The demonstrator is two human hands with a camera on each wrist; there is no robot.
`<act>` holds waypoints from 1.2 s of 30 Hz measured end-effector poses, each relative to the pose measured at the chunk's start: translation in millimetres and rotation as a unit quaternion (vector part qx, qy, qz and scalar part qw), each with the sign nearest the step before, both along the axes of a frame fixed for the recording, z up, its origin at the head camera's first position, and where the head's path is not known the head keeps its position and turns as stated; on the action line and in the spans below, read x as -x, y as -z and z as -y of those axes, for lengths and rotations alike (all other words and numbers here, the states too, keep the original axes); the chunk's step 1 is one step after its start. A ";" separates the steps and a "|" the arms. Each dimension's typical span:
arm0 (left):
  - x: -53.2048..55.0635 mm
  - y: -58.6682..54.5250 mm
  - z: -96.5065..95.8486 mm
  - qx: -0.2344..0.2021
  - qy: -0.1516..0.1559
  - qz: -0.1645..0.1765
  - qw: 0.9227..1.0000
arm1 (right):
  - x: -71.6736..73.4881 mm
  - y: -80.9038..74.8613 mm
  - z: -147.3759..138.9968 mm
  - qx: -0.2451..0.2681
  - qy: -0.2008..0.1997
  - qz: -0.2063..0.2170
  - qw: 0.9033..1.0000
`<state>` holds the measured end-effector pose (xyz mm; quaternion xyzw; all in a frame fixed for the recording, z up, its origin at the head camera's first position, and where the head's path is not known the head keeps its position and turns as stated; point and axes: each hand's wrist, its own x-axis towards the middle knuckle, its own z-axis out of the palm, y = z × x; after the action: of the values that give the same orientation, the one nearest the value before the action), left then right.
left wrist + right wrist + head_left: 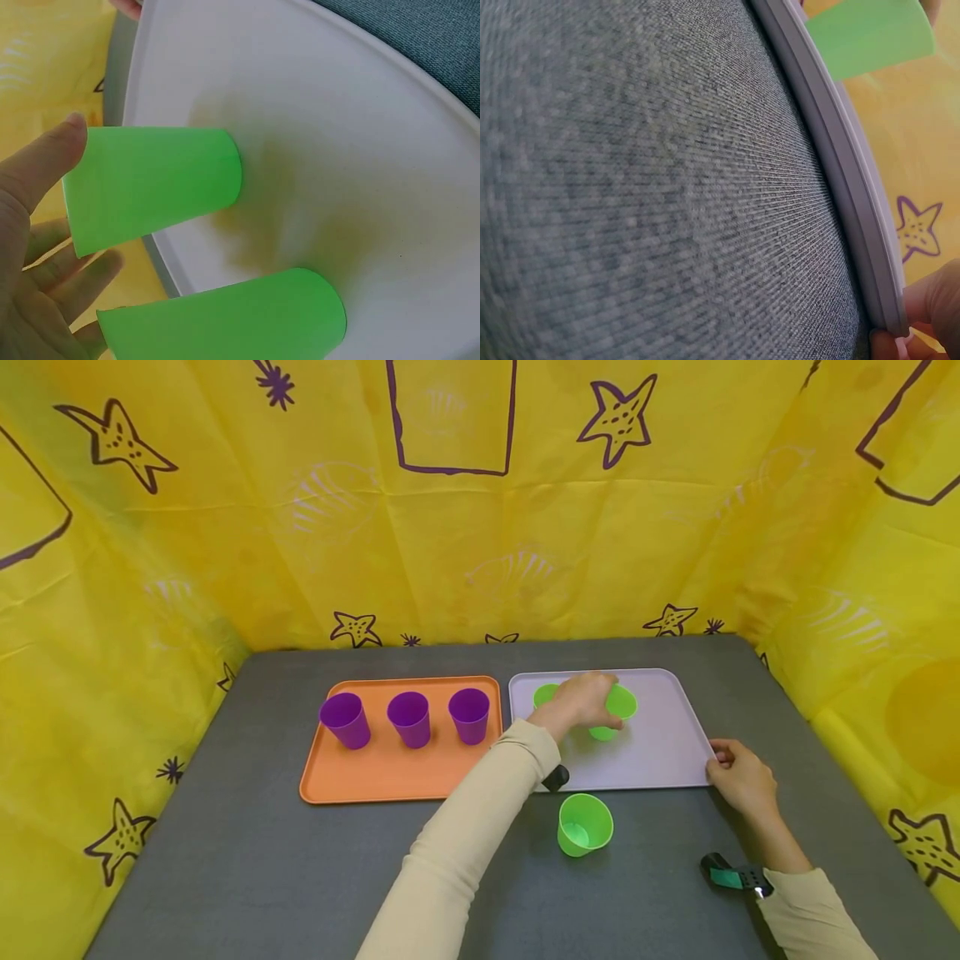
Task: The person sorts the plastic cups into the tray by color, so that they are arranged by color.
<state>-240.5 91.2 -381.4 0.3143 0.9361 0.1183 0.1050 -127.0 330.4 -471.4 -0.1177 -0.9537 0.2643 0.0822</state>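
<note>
My left hand [581,700] is over the lilac tray [660,752], thumb and fingers on either side of the rim of a green cup [161,180]. The cup looks upright, its base at the tray surface. A second green cup [232,319] stands beside it on the tray, partly hidden by the hand in the head view. My right hand [745,779] pinches the tray's near right corner between thumb and fingers. A third green cup [585,825] sits on the grey table in front of the tray, its opening tipped toward the viewer.
An orange tray [375,781] lies to the left, with three purple cups [408,720] in a row on it. Grey cloth covers the table [247,860]. Yellow patterned curtains [450,560] hang at the back and both sides.
</note>
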 end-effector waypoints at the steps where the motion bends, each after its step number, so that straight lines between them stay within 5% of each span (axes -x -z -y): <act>1: 0.0 -0.1 0.1 -0.001 0.000 0.000 1.000 | 0.1 0.3 -0.2 0.000 0.000 -0.001 1.000; 21: -14.5 -30.0 28.4 -0.074 0.081 -0.008 0.994 | -0.4 2.4 -3.3 -0.006 -0.002 0.001 1.000; 29: -30.6 -37.3 45.7 -0.086 0.126 -0.029 0.988 | 0.2 2.8 -2.4 -0.006 -0.004 0.004 1.000; 36: -50.9 -31.5 60.5 -0.100 0.169 -0.032 0.980 | 0.8 1.7 -1.7 -0.008 -0.007 0.003 1.000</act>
<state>-189.6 30.8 -349.9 0.4804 0.8558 0.1815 0.0620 -127.7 332.1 -473.2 -0.1117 -0.9568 0.2569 0.0783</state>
